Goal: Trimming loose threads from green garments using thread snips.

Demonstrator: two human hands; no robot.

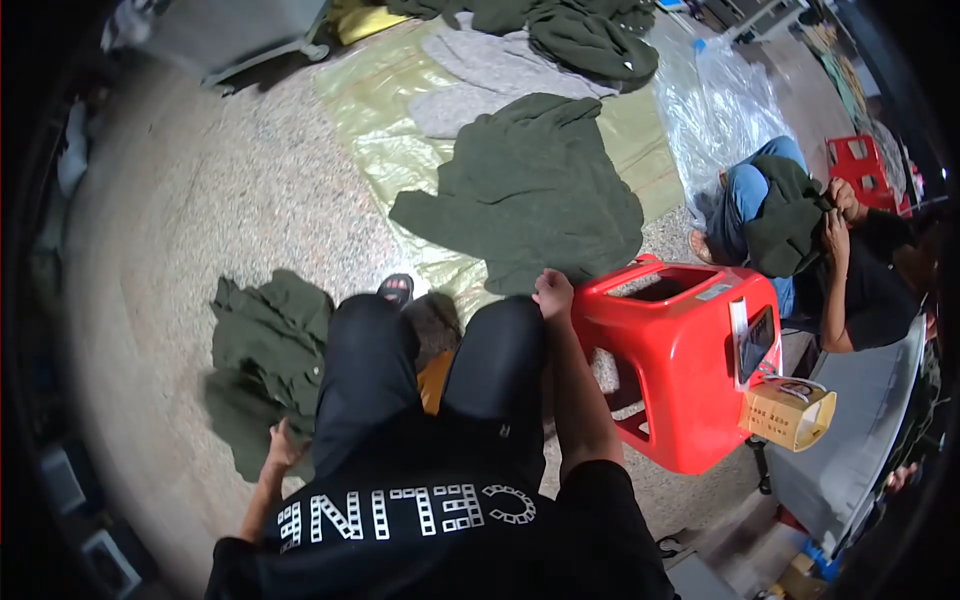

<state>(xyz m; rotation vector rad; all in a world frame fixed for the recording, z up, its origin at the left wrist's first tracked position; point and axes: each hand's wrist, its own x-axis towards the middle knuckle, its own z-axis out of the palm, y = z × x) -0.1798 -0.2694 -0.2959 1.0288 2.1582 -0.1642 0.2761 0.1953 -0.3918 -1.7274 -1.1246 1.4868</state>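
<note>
Down at my left side, my left hand (285,447) is closed on the edge of a dark green garment (275,335). The garment lies crumpled on the floor beside my left leg, and its lower part is smeared by motion. My right hand (553,293) is closed beside my right knee, near the red stool; anything in its fingers is hidden. Just beyond it, another dark green garment (545,190) is spread out, one sleeve pointing left.
A red plastic stool (660,345) stands at my right, with a yellow paper box (790,415) at its side. A yellowish plastic sheet (365,120) carries grey fabric (480,70) and more green garments (590,45). At right, a seated person handles a dark green garment (785,225).
</note>
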